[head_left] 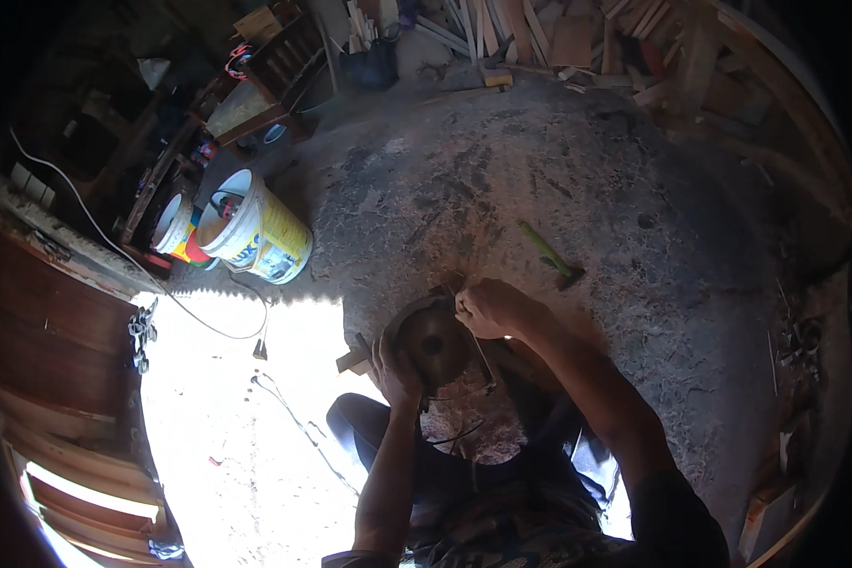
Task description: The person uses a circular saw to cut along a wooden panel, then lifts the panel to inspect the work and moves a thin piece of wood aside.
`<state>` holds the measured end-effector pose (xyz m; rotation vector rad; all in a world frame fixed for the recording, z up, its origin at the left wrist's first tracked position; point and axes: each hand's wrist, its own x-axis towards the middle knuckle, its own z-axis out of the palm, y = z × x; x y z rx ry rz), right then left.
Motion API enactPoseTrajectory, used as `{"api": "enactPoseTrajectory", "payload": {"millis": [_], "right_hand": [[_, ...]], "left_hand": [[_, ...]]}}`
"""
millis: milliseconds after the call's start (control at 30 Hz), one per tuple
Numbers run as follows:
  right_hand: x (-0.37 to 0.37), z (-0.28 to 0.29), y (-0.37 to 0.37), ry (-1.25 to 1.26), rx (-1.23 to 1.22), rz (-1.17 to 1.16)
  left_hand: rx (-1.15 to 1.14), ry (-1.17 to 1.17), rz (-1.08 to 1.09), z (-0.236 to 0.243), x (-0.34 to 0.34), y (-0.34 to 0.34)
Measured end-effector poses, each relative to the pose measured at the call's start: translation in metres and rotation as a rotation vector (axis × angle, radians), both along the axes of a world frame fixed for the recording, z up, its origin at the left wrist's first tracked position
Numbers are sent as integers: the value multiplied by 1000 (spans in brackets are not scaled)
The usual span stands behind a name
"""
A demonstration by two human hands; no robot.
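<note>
Just below the centre of the frame, a dark, round, metal-looking disc with a darker hub (432, 346) is positioned between the two hands, above the person's lap. Its left rim is touched by the left hand (398, 376), whose fingers are laid upward along the edge; whether the disc is firmly gripped by them cannot be told, as the undersides are hidden. The right hand (488, 310) is placed at the disc's upper right, with its fingers clenched into a fist; what is enclosed by them cannot be made out. Below that fist, a thin, pale, straight rod (484, 360) is seen slanting down beside the disc's right edge. To the left of the left hand, the end of a light-brown wooden block (352, 362) is shown.

Right of centre, a hammer with a bright green handle (541, 244) is laid on the rough, stained grey floor (672, 350). In the left half of the frame, a large white plastic bucket with a yellow label (279, 237) is stood near a smaller white bucket (169, 225). Below them, a black plug (260, 349) is lit by strong sunlight. Along the upper edge, rough brown wooden planks (572, 42) are heaped.
</note>
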<state>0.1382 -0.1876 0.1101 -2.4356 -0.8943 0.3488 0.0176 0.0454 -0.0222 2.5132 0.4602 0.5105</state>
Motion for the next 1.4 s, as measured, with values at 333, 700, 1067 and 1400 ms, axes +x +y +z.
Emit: {"api": "enactPoseTrajectory", "payload": {"millis": [333,700,1067,1400], "right_hand": [[4,-33,17,78,-22,55],[3,-36,15,78,-47,28],[23,-38,29,81,-30,-28],[19,-46,28,116,-47,-24]], "left_hand": [[-30,11,20,-2,-8,2],[-67,-49,-18,-3,-8,2],[-29,-43,7,-9,-6,8],[-46,4,44,4,-5,-2]]}}
